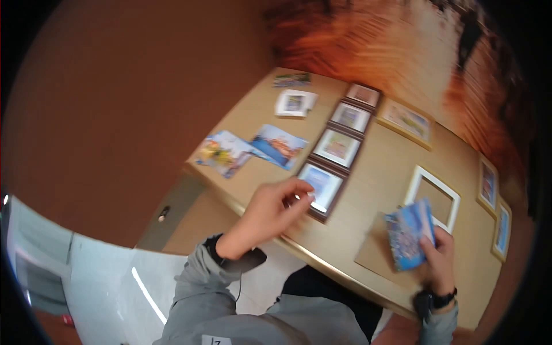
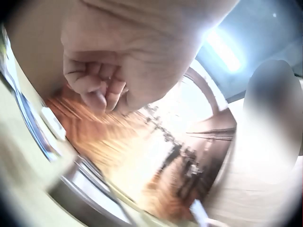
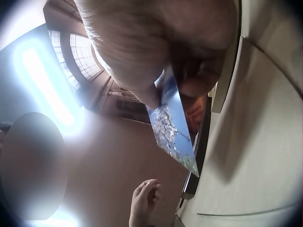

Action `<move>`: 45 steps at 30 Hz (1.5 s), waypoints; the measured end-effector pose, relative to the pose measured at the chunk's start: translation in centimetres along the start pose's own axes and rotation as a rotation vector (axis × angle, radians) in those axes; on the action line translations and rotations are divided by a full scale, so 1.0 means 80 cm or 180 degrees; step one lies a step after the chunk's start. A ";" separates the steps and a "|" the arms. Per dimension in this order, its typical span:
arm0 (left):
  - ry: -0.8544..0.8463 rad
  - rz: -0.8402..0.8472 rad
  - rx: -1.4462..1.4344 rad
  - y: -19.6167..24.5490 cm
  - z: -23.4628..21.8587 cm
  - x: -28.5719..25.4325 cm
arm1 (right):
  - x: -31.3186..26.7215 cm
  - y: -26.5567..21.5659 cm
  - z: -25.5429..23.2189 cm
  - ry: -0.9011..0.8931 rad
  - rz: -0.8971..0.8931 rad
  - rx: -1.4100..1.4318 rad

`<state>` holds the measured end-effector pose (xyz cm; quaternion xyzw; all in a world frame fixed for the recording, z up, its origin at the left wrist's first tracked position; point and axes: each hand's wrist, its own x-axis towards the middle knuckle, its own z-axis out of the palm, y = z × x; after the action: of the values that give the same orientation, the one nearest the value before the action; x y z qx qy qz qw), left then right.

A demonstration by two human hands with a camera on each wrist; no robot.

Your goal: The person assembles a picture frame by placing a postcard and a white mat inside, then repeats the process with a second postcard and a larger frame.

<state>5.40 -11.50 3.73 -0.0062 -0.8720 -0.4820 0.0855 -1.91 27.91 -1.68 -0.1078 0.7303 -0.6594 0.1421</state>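
Observation:
In the head view my right hand [image 1: 440, 259] holds a photo print [image 1: 410, 234] of blue sky and blossoms by its right edge, between thumb and fingers. The right wrist view has the same print [image 3: 170, 127] tilted, its upper end hidden in the hand. Beneath it, a flat brown board [image 1: 374, 248] lies on the table, partly covered. Just beyond lies a white picture frame [image 1: 439, 180] with nothing in its opening. My left hand [image 1: 265, 211] hovers near the closest dark-framed picture [image 1: 322, 187], its fingers loosely curled around nothing.
A row of dark brown frames [image 1: 338, 146] runs across the table [image 1: 379, 172]. To their left lie loose photo prints [image 1: 280, 146] and a white square piece [image 1: 294, 103]. Gold-framed pictures [image 1: 407, 119] stand along the back and right edges, before a large orange mural [image 1: 368, 46].

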 end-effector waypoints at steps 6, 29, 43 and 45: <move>-0.1078 -0.0264 -0.0956 0.004 0.118 -0.008 | -0.001 0.020 -0.015 -0.0124 0.0264 -0.0082; 0.1351 -0.0533 0.3296 -0.190 -0.108 0.011 | 0.011 0.031 -0.007 0.0102 -0.0048 -0.0013; 0.1450 0.1241 0.3028 -0.090 -0.037 0.096 | 0.012 0.036 -0.013 0.0051 -0.0054 -0.0036; 0.1215 0.1194 0.2966 -0.097 -0.022 0.107 | 0.009 0.036 -0.015 0.0084 -0.0040 -0.0055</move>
<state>-3.50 -17.77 -0.55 -0.0356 -0.9464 -0.0130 0.3208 -2.94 29.07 -4.49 -0.1049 0.7371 -0.6554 0.1275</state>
